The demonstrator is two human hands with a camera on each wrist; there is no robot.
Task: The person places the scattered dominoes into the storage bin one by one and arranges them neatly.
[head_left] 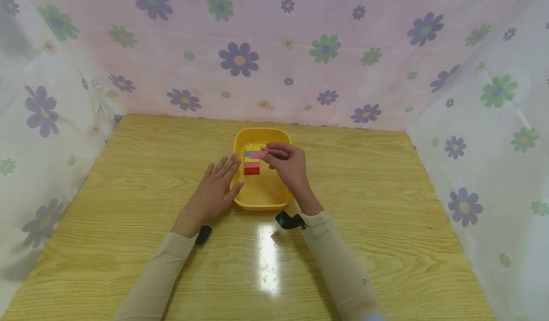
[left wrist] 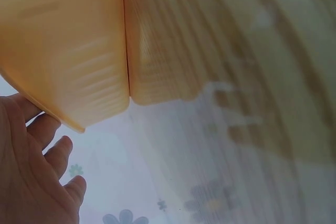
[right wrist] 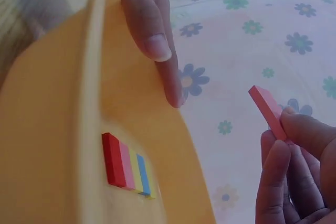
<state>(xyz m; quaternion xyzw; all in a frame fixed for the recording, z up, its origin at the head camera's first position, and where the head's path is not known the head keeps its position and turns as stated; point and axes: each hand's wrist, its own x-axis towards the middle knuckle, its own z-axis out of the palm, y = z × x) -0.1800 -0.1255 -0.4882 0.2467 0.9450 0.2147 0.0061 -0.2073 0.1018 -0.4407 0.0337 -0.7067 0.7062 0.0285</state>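
Observation:
A yellow plastic tub (head_left: 262, 205) stands on the wooden table. Inside it, against the left part of the floor, lies a row of small flat blocks (right wrist: 126, 163) in red, pink, yellow and blue, side by side. Above the tub my right hand (head_left: 288, 166) pinches a pink block (right wrist: 269, 109) between thumb and fingertips, apart from the row. My left hand (head_left: 216, 187) rests on the tub's left rim with its fingers extended; in the left wrist view the fingers (left wrist: 58, 156) lie along the rim's outer edge.
The wooden table (head_left: 364, 192) surrounds the tub on all sides. Flowered cloth (head_left: 274, 92) hangs behind the table and along both sides. A dark wrist device (head_left: 289, 221) sits at the right cuff, another (head_left: 203, 235) at the left.

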